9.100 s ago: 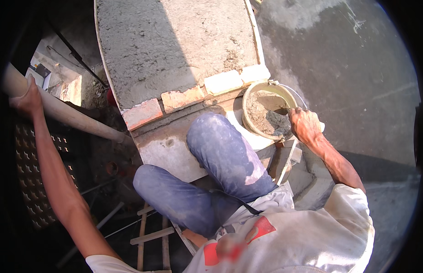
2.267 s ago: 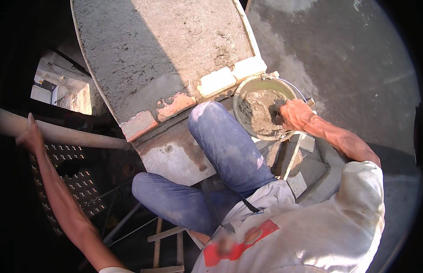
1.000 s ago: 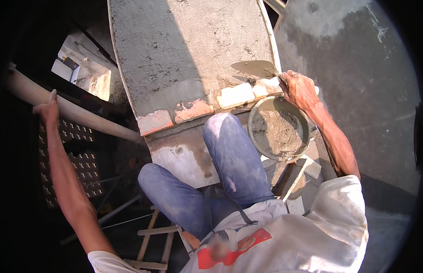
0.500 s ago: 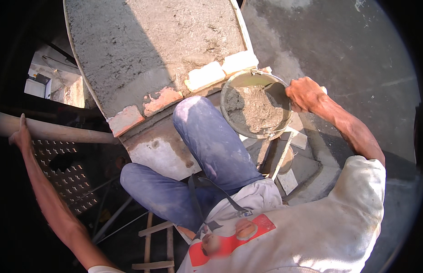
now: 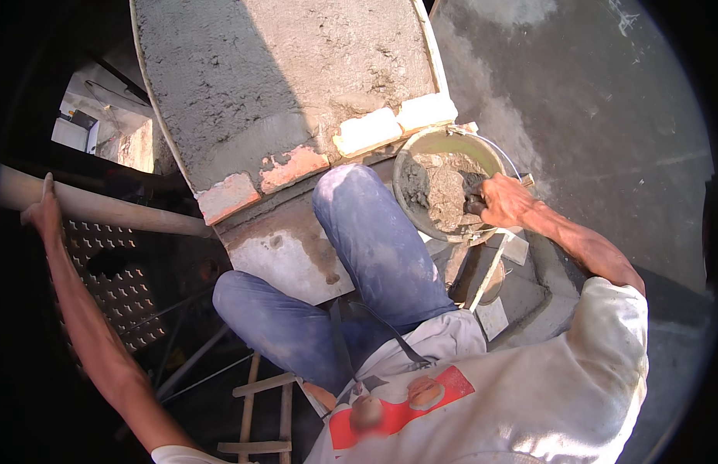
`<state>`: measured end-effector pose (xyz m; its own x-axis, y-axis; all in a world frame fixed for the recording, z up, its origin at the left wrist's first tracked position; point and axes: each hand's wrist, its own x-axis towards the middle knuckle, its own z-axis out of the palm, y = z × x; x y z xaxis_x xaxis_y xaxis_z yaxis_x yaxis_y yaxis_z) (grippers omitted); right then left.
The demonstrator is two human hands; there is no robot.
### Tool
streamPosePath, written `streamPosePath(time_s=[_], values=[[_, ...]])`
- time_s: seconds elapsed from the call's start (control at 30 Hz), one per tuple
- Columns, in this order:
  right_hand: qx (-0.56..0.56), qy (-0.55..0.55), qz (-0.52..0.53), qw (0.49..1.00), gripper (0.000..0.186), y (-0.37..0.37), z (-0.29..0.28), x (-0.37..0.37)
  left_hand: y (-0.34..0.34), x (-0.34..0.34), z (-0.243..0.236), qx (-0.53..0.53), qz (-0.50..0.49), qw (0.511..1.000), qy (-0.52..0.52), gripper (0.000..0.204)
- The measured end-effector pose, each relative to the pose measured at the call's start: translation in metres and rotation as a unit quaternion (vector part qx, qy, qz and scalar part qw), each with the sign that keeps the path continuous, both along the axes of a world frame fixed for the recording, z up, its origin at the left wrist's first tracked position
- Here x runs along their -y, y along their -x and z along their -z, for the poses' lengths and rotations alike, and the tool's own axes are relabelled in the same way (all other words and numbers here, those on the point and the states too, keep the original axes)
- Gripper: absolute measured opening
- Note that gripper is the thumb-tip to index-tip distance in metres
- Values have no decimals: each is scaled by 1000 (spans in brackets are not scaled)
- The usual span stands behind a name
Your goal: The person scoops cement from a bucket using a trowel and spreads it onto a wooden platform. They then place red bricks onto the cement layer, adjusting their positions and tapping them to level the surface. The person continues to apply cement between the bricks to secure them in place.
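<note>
At the far left my left hand [image 5: 44, 210] is wrapped round a thick, pale wooden pole [image 5: 135, 209]. My right hand [image 5: 507, 203] is inside the near right part of a round bucket [image 5: 402, 203]. Its fingers are closed on a dark handle, apparently that of a trowel [image 5: 475, 207]; the blade is not distinguishable in the mortar. Grey wet mortar [image 5: 445, 189] partly fills the bucket. The bucket's wire handle [image 5: 504, 155], with a small wooden grip, leans over its right rim, beside my hand.
Ahead, a wet mortar surface [image 5: 351, 54] has a thin raised edging and a front row of bricks [image 5: 297, 166]. Below left are a perforated metal plate [image 5: 104, 286] and a wooden ladder [image 5: 285, 417] over a dark drop. Grey floor [image 5: 606, 116] extends right.
My right hand has let go of the bucket's handle and moved down into the bucket, onto the dark handle. The wire handle has tipped to the right. My left hand stays on the pole.
</note>
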<state>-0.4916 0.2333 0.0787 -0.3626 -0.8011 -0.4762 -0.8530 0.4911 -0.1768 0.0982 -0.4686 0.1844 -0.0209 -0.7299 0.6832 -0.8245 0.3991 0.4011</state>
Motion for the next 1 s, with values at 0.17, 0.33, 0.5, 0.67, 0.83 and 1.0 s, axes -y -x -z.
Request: streamPosePath(time_s=[0.17,0.33,0.5,0.67,0.83,1.0], values=[[118,40,100,987,33,9,-5,-33,1,-5,-1,-61,52,993,-85,118],[237,48,182,953,28,19,2,-51,6,-8,-6,-13,-30,998,-60,123],[310,117,247,911,19,37,-5,-60,4,-7,-5,9,-67,997,-37,119],[269,178,206,924,14,82,-35,-24,5,-8,0,-20,-22,999,-22,112],[-170,239,35,955,21,118,-11,64,7,-9,3,0,-29,1000,8,111],[-379,285,-103,874,15,114,9,106,12,-7,5,-35,-97,995,-2,101]])
